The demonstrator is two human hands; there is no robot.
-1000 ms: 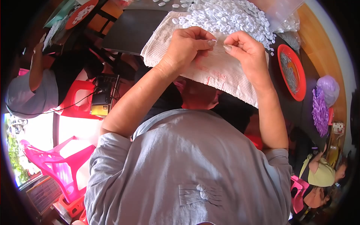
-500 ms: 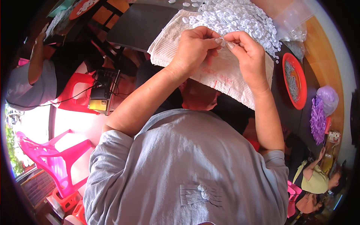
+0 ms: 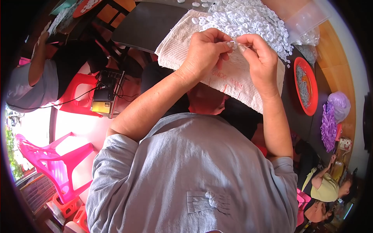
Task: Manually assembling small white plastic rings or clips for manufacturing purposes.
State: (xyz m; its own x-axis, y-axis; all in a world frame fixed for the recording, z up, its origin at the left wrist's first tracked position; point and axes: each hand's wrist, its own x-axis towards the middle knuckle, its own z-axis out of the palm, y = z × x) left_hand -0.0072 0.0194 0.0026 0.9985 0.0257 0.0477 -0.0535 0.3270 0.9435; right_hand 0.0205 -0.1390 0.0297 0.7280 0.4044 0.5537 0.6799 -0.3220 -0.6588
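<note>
Above a cream towel [image 3: 176,50] with faded red lettering, my left hand [image 3: 206,52] and my right hand [image 3: 261,62] meet almost fingertip to fingertip. Both are closed in a pinch, thumb against forefinger. Between the fingertips shows a small white piece [image 3: 234,42], mostly covered by the fingers. It resembles the loose pieces nearby, but its exact form is too small to make out. Just beyond my hands, a large heap of small white oval pieces with holes [image 3: 248,17] spreads over the far part of the towel and the table.
To the right stands a red oval dish [image 3: 314,93] of thin grey pieces. Past it are clear plastic bags [image 3: 309,37] and a purple bag [image 3: 339,105]. A dark table [image 3: 145,27] reaches left. Another person [image 3: 35,81] sits left, and pink chairs [image 3: 66,167] stand behind.
The towel, the heap and both hands sit slightly lower and further right in the picture. The pinch of both hands looks nearly the same.
</note>
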